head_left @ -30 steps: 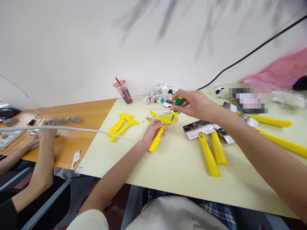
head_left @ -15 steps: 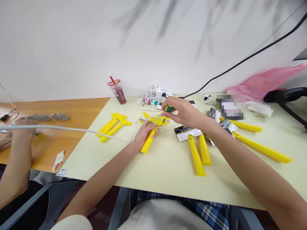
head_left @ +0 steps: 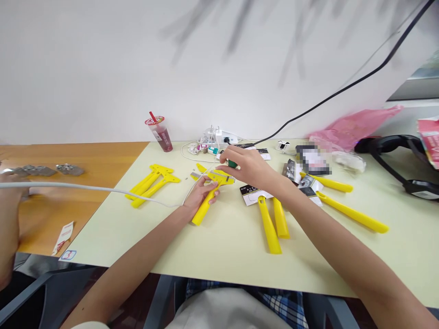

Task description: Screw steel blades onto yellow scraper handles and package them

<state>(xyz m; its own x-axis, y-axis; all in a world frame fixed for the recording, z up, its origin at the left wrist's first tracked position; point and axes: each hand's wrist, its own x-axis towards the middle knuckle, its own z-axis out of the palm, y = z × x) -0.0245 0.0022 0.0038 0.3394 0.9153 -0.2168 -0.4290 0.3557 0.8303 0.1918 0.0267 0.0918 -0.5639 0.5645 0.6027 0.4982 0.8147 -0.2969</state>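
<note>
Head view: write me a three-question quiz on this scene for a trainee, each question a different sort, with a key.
1. True or false: the left hand holds a yellow scraper.
2. Pick one. The cup stands closest to: a) the pink bag; b) the wall; c) the chair.
3. Fill in: the right hand grips a tool whose visible part is ____ in colour.

Key: 1. True. 2. b. 3. Green.
</note>
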